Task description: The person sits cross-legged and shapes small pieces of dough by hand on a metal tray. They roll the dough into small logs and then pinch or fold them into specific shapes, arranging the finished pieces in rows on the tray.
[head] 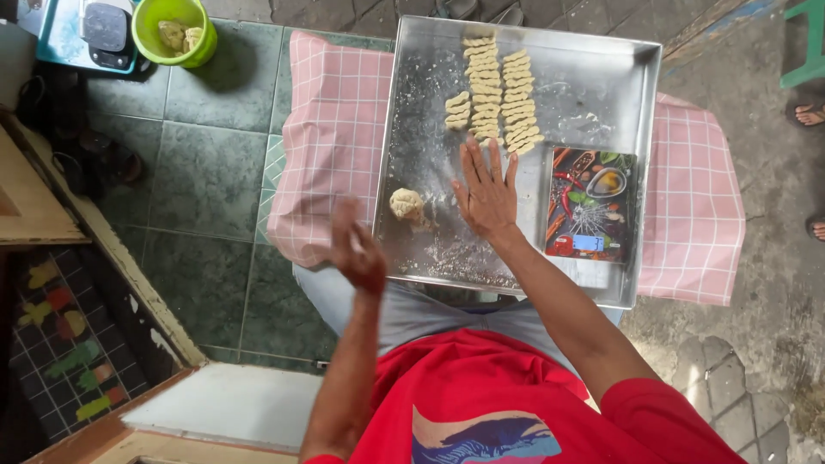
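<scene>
A big metal tray [601,77] lies over a pink checked cloth [331,129] on my lap. My right hand [485,193] rests flat on the tray with fingers spread, just below rows of small shaped dough pieces [498,90]. A lump of dough [406,204] sits on the floured tray left of that hand. My left hand [357,249] is blurred, raised near the tray's left edge, and seems to hold nothing.
A small kitchen scale with a colourful food picture [591,204] lies on the tray's right side. A green bowl with dough [174,30] and another scale [105,33] stand on the tiled floor at upper left. Someone's sandalled feet [809,114] show at the right edge.
</scene>
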